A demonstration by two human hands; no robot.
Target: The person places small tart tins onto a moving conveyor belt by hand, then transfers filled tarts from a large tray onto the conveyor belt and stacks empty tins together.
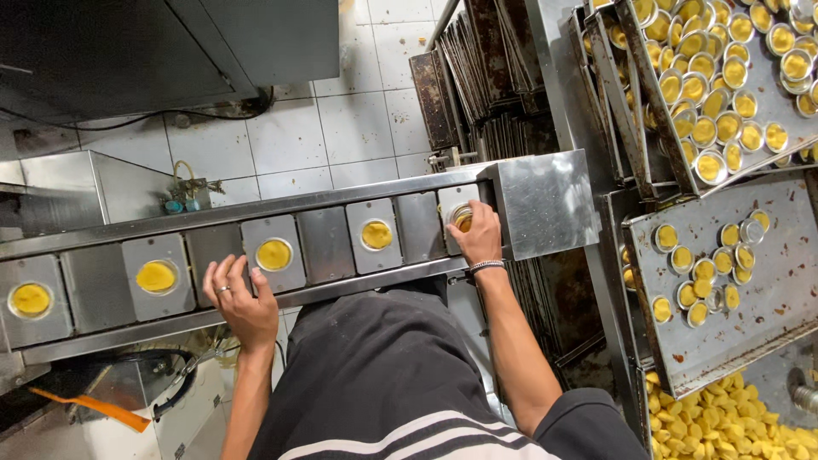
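four filled moulds on the conveyor; right hand fingers on a fifth

A floor of pale square tiles, stained and crossed by a dark cable, runs under a grey cabinet and past a stack of dark baking trays.

Brushed steel conveyor, shiny foil cups

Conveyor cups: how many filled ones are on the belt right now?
5. Four sit open in the plates: far left, next, by the left hand, and centre. A fifth is partly under the right hand. More may be hidden inside the steel housing.
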